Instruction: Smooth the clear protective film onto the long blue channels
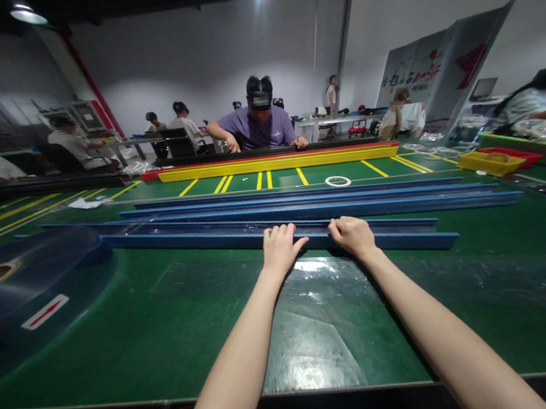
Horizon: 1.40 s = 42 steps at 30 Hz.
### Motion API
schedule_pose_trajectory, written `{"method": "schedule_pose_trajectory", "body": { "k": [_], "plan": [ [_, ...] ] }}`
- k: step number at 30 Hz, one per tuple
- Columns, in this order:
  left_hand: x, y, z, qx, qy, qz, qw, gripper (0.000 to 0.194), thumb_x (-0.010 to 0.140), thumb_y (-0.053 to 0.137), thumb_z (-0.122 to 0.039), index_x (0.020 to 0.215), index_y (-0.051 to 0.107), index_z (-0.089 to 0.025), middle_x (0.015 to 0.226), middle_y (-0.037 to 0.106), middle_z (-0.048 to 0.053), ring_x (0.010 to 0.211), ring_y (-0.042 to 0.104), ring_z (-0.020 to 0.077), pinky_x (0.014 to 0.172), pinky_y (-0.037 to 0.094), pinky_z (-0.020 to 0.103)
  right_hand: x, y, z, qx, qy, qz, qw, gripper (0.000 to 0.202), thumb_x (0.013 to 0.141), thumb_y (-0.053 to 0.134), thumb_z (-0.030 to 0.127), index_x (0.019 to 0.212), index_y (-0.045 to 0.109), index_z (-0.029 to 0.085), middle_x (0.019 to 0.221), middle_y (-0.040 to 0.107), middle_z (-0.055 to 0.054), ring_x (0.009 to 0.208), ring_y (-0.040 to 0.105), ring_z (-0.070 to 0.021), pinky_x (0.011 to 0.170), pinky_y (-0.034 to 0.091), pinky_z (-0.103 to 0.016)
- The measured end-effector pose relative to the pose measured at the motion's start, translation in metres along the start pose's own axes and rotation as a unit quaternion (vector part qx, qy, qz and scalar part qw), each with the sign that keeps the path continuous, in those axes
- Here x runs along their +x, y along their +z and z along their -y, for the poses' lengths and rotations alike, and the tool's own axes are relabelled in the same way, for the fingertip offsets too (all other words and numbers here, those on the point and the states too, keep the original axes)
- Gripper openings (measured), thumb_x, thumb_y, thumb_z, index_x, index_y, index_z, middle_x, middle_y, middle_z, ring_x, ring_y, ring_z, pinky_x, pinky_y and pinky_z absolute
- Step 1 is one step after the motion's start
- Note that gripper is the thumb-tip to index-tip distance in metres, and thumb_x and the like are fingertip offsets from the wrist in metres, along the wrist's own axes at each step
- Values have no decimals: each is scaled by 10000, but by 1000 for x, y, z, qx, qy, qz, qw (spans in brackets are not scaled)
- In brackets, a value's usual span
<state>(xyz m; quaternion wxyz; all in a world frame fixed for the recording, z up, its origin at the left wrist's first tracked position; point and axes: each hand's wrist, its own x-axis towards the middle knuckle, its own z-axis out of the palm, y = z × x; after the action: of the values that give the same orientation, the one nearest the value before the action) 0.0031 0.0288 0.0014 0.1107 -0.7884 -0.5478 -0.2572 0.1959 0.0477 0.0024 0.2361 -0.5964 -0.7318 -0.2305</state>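
Observation:
A long blue channel profile (193,237) lies on the table in front of me, slightly slanted. My left hand (280,249) has its fingers curled over the channel's near wall, thumb held out to the right. Just right of it, my right hand (354,235) is closed like a fist on the same channel; its fingertips are partly hidden. Several more blue profiles (400,203) lie behind, roughly parallel. A sheet of clear film (310,331) is spread below my hands, between my forearms.
A large roll of clear blue film (65,265) occupies the left side. Beyond are yellow profiles (278,164), a white tape ring (337,181) and a yellow tray (488,163). A co-worker (264,124) works across the green table (171,345); its front edge is near me.

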Motion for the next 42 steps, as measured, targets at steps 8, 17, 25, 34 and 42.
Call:
{"method": "schedule_pose_trajectory", "body": {
  "k": [8, 17, 25, 34, 42],
  "plan": [
    [1, -1, 6, 4, 3, -10, 1000, 349, 826, 441, -510, 918, 567, -198, 922, 623, 67, 889, 519, 216, 809, 305, 344, -13, -2, -48, 1, 52, -23, 998, 489, 829, 304, 332, 469, 599, 183, 553, 619, -66, 503, 517, -133, 519, 279, -256],
    [1, 5, 8, 15, 12, -7, 1000, 379, 821, 438, -524, 890, 602, -189, 871, 632, 66, 884, 511, 223, 820, 288, 360, -21, -3, -74, -21, 108, -43, 993, 469, 804, 329, 360, 473, 603, 172, 552, 625, -83, 509, 515, -148, 497, 255, -257],
    [2, 8, 11, 18, 11, -8, 1000, 426, 821, 404, -553, 860, 629, -193, 857, 633, 57, 872, 516, 207, 802, 287, 344, -23, -6, -67, -15, 71, -38, 997, 474, 834, 335, 359, 515, 630, 169, 569, 605, -52, 560, 517, -123, 488, 223, -242],
    [4, 11, 14, 3, -4, 1, 1000, 442, 806, 404, -575, 820, 643, -203, 836, 641, 39, 854, 534, 194, 759, 288, 331, -22, -7, -63, -36, 73, -72, 994, 465, 845, 361, 373, 515, 611, 161, 554, 581, -37, 548, 480, -99, 469, 194, -233],
    [2, 10, 11, 21, 3, -15, 1000, 414, 823, 405, -544, 843, 631, -198, 845, 639, 50, 866, 522, 208, 788, 287, 348, -12, -8, -24, -13, 3, -129, 992, 416, 867, 357, 306, 497, 484, 165, 545, 525, -20, 561, 436, -88, 500, 212, -233]
  ]
}}
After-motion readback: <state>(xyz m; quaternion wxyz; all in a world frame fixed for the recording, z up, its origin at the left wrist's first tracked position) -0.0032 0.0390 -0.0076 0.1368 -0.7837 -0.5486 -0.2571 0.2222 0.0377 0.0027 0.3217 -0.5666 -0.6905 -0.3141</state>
